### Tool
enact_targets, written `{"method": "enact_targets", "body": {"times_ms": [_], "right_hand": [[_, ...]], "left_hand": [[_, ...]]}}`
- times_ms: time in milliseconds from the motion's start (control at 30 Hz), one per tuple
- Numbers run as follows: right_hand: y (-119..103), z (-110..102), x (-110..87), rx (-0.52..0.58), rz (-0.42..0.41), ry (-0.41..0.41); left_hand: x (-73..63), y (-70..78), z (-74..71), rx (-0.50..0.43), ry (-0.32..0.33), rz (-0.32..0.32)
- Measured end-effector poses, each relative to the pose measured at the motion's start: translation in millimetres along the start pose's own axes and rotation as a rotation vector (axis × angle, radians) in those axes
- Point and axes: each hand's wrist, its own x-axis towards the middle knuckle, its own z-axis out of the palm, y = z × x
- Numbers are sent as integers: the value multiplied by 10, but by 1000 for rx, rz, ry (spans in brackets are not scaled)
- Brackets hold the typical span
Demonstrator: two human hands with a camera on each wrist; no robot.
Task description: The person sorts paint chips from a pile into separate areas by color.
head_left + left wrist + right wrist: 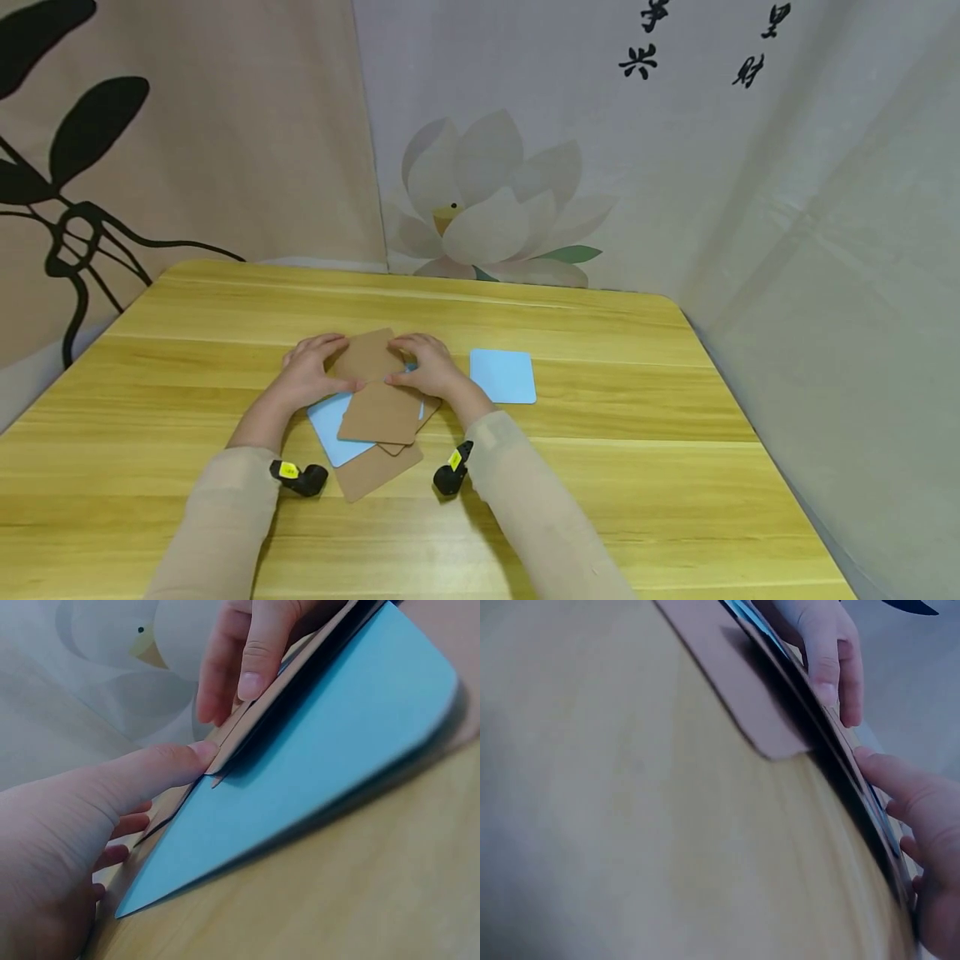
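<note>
Several square cards, brown and pale blue, lie overlapped in a loose pile on the table. My left hand (307, 372) grips the left side of the far brown card (369, 354), thumb at its near corner, fingers along its far side. My right hand (431, 367) holds the right side the same way. Both thumbs meet the upper edge of a nearer brown card (380, 414). In the left wrist view, that card is tilted above a blue card (322, 757). The right wrist view shows the pile nearly edge-on, a brown card (735, 690) jutting out.
A single blue card (502, 377) lies apart on the table (637, 467), right of the pile. Another brown card (375, 473) sticks out at the pile's near side. Curtains with a lotus print (487, 200) hang behind the table's far edge.
</note>
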Motion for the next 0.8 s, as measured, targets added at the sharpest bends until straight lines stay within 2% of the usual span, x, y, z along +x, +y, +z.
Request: {"method": "enact_targets", "body": {"times_ms": [400,800], "right_hand": [[4,-17,-27,51,5,-18],[-5,-96,-6,-74,-51,-144]], "left_hand": [[-23,12,3,-10,-2,44],[-20,-10,-21,3,-43,96]]}}
